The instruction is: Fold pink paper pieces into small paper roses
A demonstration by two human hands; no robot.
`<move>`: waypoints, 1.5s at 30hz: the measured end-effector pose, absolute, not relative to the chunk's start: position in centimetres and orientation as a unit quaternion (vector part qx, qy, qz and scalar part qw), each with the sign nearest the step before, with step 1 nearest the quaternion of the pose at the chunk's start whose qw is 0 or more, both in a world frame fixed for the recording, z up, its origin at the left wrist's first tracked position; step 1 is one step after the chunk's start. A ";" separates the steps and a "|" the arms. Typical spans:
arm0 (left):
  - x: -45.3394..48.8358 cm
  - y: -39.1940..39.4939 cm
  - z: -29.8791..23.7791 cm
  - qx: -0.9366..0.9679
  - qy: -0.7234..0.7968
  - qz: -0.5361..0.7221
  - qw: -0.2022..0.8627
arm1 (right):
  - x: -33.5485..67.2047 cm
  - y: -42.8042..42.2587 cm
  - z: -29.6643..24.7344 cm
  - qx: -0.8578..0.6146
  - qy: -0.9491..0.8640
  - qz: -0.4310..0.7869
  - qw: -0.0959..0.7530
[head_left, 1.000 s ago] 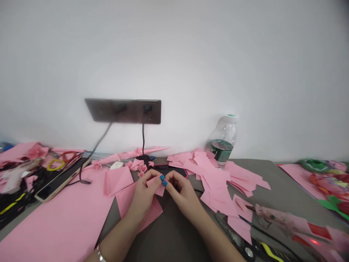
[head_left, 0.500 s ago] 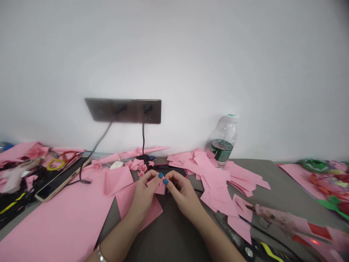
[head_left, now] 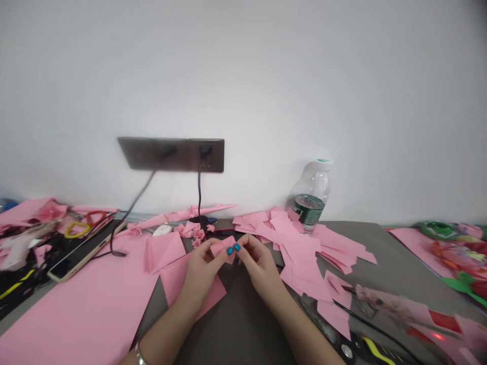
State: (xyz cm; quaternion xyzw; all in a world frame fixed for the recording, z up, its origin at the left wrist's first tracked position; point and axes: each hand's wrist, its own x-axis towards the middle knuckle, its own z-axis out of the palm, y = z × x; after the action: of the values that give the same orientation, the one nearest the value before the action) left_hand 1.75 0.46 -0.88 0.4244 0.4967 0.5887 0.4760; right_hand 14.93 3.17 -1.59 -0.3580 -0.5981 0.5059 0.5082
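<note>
A small pink paper piece (head_left: pixel 223 247) with creases is held up between both hands, above the grey table. My left hand (head_left: pixel 205 271) pinches it between thumb and fingers from the left. From the right, my right hand (head_left: pixel 258 263) grips its edge, thumb almost touching the other thumb. Beneath my left forearm lie larger pink paper sheets (head_left: pixel 173 279). Several cut pink paper pieces (head_left: pixel 300 253) are spread in a loose pile right of my right hand. Small folded pink paper shapes (head_left: pixel 193 232) lie just beyond my left hand.
A bottle (head_left: pixel 312 195) leans by the wall. A phone (head_left: pixel 81 253) and yellow-handled scissors (head_left: pixel 77 229) lie left. At the right are a pink glue gun (head_left: pixel 403 306) with a red light and a black-and-yellow tool (head_left: pixel 365 350). Cables run from the wall socket (head_left: pixel 205 157).
The pink paper piece has been turned and raised in my fingers, so more of its face shows. My thumbs have shifted slightly right. The surrounding things stay put.
</note>
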 end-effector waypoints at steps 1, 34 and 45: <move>1.8 0.4 -0.8 0.433 0.495 0.584 0.475 | 14.9 3.1 -1.5 -0.356 -0.602 0.506 0.505; 1.8 0.5 -1.3 0.371 0.428 0.578 0.587 | 14.8 2.4 -1.0 -0.385 -0.721 0.225 0.531; 2.0 0.4 -0.7 0.410 0.429 0.573 0.564 | 15.1 2.5 -1.1 -0.404 -0.734 0.181 0.515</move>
State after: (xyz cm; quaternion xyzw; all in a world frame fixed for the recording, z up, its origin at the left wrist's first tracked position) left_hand 2.03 0.44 -0.66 0.4105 0.4294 0.5734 0.5642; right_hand 15.10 2.53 -1.12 -0.4043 -0.7338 0.1815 0.5148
